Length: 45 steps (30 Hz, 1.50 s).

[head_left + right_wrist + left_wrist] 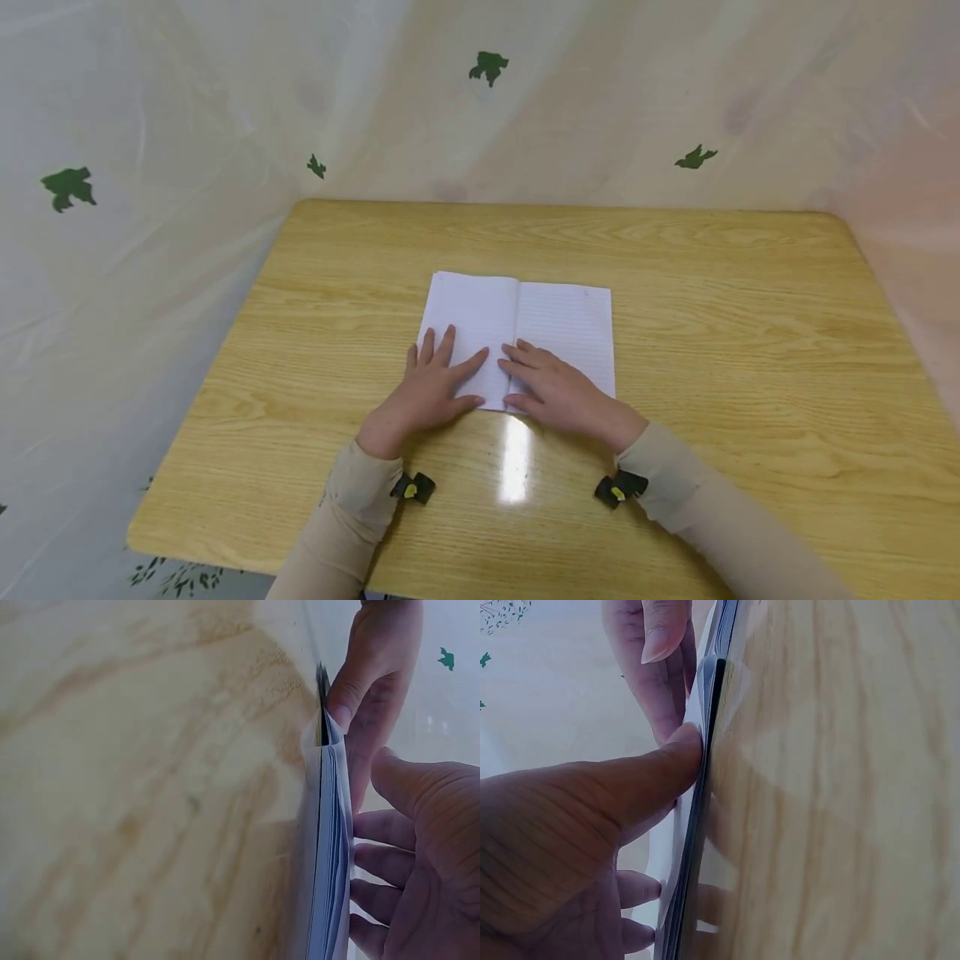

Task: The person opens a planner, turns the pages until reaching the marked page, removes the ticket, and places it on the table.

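Note:
An open notebook [480, 304] with ruled white pages lies flat on the wooden table. My left hand [431, 387] rests on the left page with its fingers spread and straight. On the right page, close to the fold, my right hand [562, 392] lies with extended fingers pointing left. Both thumbs are near the notebook's front edge. In the left wrist view, the left thumb [649, 776] touches the page edge, and the stacked pages [694, 817] show side-on. The right wrist view shows the right fingertips touching the top of the page stack [330, 847].
The wooden table [750, 333] extends around the notebook on all sides. Behind it and to the sides hangs a pale sheet [585, 100] with green bird shapes. Dark straps with a yellow spot sit at both sleeve cuffs. Light reflects off the tabletop in front of the notebook.

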Motion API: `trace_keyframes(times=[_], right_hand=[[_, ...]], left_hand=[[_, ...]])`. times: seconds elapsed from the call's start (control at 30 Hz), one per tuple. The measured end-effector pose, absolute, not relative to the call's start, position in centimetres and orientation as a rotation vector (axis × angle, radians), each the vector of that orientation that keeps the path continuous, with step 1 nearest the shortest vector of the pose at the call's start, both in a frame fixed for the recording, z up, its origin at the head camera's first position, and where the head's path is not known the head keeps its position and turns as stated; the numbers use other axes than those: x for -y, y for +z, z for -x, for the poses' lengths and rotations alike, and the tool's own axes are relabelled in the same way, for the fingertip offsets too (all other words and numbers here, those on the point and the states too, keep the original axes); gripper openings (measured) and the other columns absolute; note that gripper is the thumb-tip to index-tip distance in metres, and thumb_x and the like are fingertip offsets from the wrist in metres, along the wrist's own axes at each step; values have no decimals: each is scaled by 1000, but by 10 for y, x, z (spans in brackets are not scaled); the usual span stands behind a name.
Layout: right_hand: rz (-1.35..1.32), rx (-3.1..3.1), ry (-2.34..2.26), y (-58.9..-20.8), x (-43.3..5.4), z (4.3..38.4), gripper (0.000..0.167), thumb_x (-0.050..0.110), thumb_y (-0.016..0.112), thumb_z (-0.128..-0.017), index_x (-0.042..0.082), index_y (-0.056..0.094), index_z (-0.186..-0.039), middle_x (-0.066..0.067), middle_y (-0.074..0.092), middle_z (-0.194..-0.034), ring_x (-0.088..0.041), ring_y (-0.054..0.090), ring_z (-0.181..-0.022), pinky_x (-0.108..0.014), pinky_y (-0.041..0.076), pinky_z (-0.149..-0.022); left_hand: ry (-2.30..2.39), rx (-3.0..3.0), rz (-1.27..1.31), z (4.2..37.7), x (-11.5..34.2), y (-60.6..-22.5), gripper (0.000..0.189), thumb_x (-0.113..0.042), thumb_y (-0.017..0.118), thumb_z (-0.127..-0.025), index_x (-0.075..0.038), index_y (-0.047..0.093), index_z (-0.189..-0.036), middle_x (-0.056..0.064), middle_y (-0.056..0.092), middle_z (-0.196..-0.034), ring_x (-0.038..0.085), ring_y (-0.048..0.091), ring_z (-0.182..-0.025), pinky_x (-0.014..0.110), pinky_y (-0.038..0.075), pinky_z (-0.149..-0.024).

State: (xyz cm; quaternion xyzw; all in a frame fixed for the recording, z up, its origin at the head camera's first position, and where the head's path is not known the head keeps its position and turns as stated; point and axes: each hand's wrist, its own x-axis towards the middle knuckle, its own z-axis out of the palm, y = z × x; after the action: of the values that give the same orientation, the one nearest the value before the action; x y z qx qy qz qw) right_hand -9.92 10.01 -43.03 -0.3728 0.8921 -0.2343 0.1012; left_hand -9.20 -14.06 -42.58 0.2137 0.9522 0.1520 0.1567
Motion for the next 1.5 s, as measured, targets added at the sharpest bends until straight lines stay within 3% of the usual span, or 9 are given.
trace_keyframes(times=[0.23,0.5,0.9,1.1,1.5], right_hand=[[1095,-2600,-728,-428,-103,104,53,34,56,-99,6,49,-143,-13,36,-154,-34,27,-143,-50,23,-114],[1069,-2720,-697,-427,-119,120,59,26,70,-91,2,50,-141,-21,40,-150,-40,33,-139,-53,25,-112],[810,-2734,-666,-425,-152,151,71,24,72,-89,3,39,-148,-23,27,-155,-43,20,-143,-60,14,-113],[699,-2750,-626,-427,-162,167,75,28,72,-90,1,35,-150,-25,24,-156,-44,16,-144,-62,13,-112],[530,-2743,-581,-428,-172,188,99,44,77,-82,-3,24,-152,-31,17,-155,-52,9,-142,-61,10,-113]], left_hand=[[417,-2716,-607,91,143,-425,66,-46,58,-96,-26,34,-153,28,1,-158,54,-5,-141,66,8,-111],[433,-2711,-596,91,145,-426,66,-46,59,-95,-27,34,-153,27,0,-159,53,-7,-141,65,7,-111],[440,-2700,-610,90,145,-425,67,-46,58,-96,-26,32,-154,27,-1,-159,52,-8,-141,65,7,-111],[448,-2692,-612,90,144,-424,67,-46,58,-95,-26,32,-154,27,-1,-159,52,-8,-141,65,7,-111],[455,-2684,-601,89,145,-424,66,-46,58,-96,-26,32,-154,26,-2,-159,51,-9,-141,65,6,-112]])
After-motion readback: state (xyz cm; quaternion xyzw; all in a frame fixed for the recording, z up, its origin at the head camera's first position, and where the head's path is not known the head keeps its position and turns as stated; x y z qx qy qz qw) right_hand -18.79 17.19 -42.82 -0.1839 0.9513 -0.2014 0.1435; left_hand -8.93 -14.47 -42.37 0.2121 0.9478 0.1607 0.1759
